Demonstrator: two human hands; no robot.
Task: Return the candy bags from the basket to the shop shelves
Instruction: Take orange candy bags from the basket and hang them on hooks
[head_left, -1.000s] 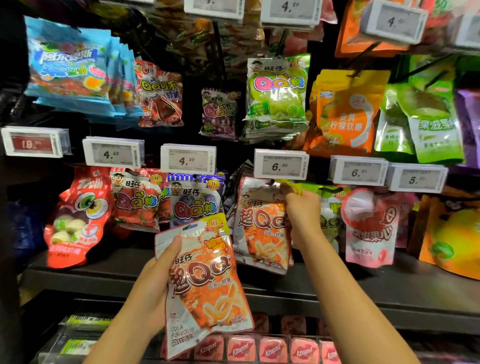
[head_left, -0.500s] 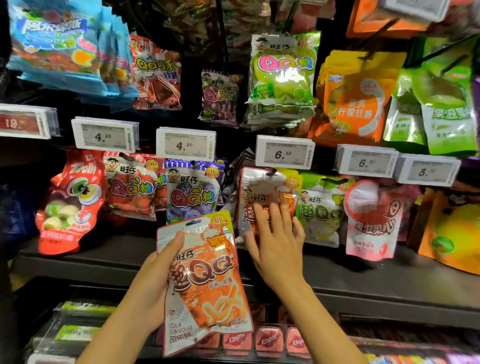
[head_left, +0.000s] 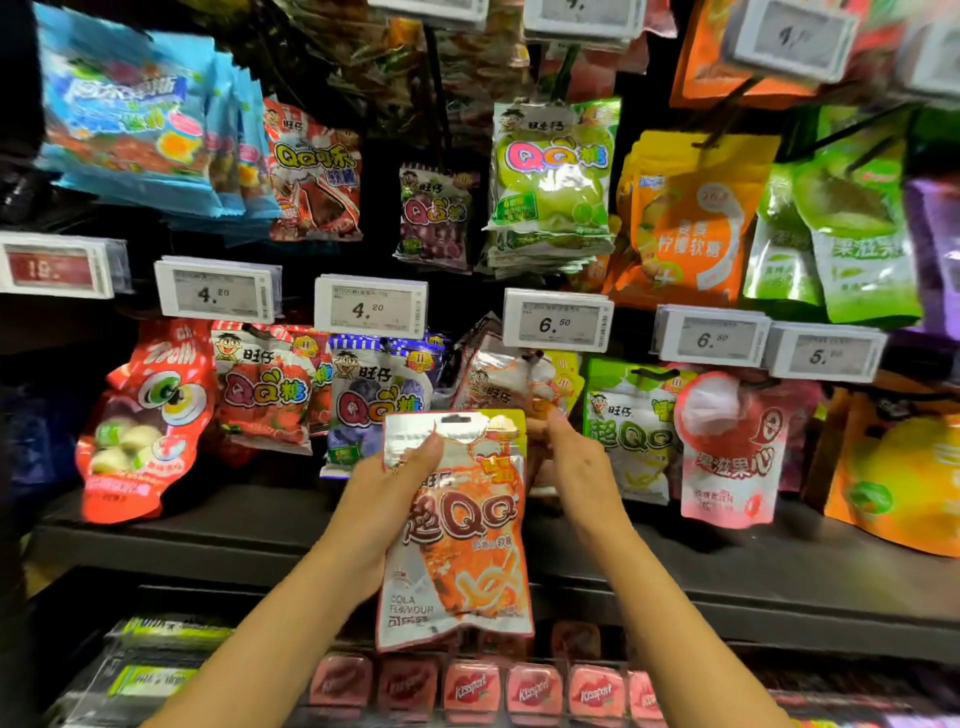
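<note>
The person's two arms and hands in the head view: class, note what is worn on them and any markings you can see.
Both forearms are bare up to the bottom edge of the picture: no sleeves, gloves, watch or bracelet show. The left hand and the right hand have short nails. A small dark fleck near the left hand's fingers could be a ring, but is too small to tell.

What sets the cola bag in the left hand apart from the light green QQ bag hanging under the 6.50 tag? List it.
The cola bag is orange and silver; the light green bag is green and white. The cola bag is gripped by the left hand, off any hook; the green bag hangs on the rack. The cola bag shows whole; the green bag is partly covered. Both carry the same QQ lettering.
</note>
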